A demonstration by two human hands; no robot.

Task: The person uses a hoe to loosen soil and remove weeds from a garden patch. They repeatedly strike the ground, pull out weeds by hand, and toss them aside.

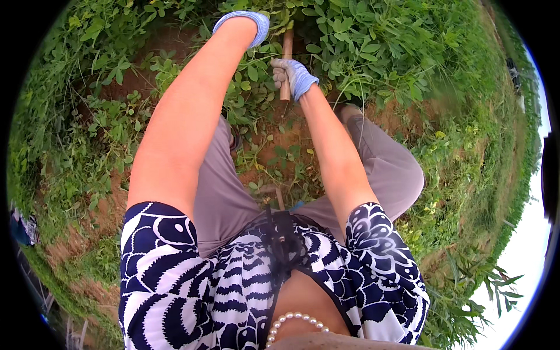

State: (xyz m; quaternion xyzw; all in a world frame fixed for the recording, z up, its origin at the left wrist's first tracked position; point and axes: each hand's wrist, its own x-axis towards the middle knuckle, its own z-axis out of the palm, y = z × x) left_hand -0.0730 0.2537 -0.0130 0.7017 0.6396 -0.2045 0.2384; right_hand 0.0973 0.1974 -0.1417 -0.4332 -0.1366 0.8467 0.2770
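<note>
My right hand (288, 74), in a blue and grey knitted work glove, is wrapped around a wooden tool handle (287, 43). The handle's near end juts out below my fist, while its far end runs up into the leaves, so the tool's head is hidden. To the left of it, my left hand (261, 27) reaches into the foliage at the top of the picture. Only its blue glove cuff shows there; leaves and the forearm hide the fingers. Leafy green plants (337, 48), which look like peanut plants, surround both hands.
Bare reddish soil (295, 135) with scattered leaves and stems lies between my bent legs. Low plants (105, 118) grow thickly on the left. Grassy ground (463, 175) runs along the right side. A leafy branch (496, 282) sticks up at the lower right.
</note>
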